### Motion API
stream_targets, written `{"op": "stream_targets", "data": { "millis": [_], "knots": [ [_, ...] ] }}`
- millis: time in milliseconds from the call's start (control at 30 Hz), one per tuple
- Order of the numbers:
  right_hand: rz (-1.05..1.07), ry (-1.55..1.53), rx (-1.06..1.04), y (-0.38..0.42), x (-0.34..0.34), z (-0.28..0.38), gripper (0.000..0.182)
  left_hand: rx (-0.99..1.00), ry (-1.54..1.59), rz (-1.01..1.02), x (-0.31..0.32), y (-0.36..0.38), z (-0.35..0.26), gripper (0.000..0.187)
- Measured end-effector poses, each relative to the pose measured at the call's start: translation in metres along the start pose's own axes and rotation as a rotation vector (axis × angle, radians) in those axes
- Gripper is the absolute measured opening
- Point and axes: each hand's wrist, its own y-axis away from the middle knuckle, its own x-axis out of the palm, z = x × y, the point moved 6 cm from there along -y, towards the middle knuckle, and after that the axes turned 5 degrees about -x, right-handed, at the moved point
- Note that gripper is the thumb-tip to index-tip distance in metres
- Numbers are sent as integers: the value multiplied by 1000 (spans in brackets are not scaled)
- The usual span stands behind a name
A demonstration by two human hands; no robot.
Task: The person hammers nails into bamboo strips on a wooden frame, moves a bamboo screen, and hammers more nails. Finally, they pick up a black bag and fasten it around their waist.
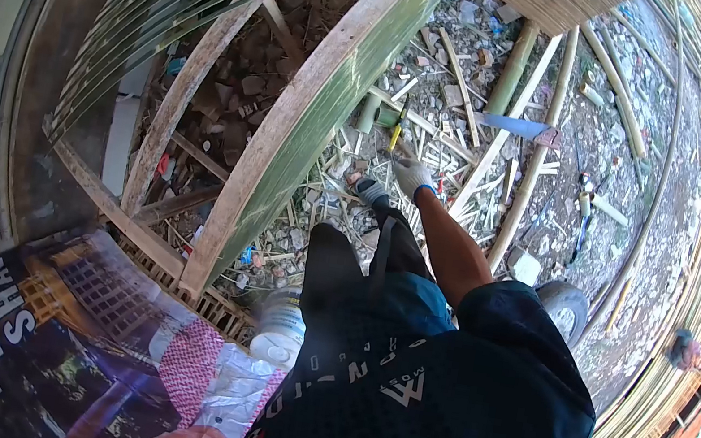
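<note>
My right hand [412, 177], in a pale work glove, reaches down over ground strewn with wood offcuts. Its fingers look stretched toward a slim yellow and black hand tool [396, 135]. Contact between them is too small to make out. Beside the tool lies a short piece of green bamboo [369, 114]. A handsaw [516, 128] with a pale blade rests across lengths of wood further right. My left hand does not show. The grey shape at the end of my dark trouser leg looks like a shoe [370, 190].
A broad green bamboo plank [322, 115] slants past on the left, next to a wooden frame [200, 74]. Long poles [529, 191] lie to the right. Near me are a white bucket [277, 344], a tyre [563, 310] and a printed banner [105, 345]. Another person [687, 351] is far right.
</note>
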Motion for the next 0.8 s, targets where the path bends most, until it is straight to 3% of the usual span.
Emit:
{"op": "stream_targets", "data": {
  "millis": [133,300,367,433,500,567,600,667,800],
  "knots": [
    [-56,95,65,54,-9,-23,46,-18,45,51,-17,-9,-1,50],
    [70,103,194,222,-17,-64,47,-11,33,130,-53,-19,20,48],
    [166,157,199,299,5,-98,40,-6,23,162,-72,-20,34,47],
    [434,369,82,381,41,-113,34,-7,8,199,-88,-18,51,47],
    [596,-26,421,471,73,-109,29,0,-14,239,-106,-16,68,46],
    [600,-161,406,528,75,-43,41,0,-35,280,-121,-11,85,46],
    [565,-240,-61,553,100,-34,37,-1,-45,303,-127,-5,91,45],
    [670,-284,214,618,130,-51,37,-10,-61,348,-140,5,103,45],
    [748,-340,386,673,165,-22,37,-47,-43,447,-156,22,109,43]
  ]
}}
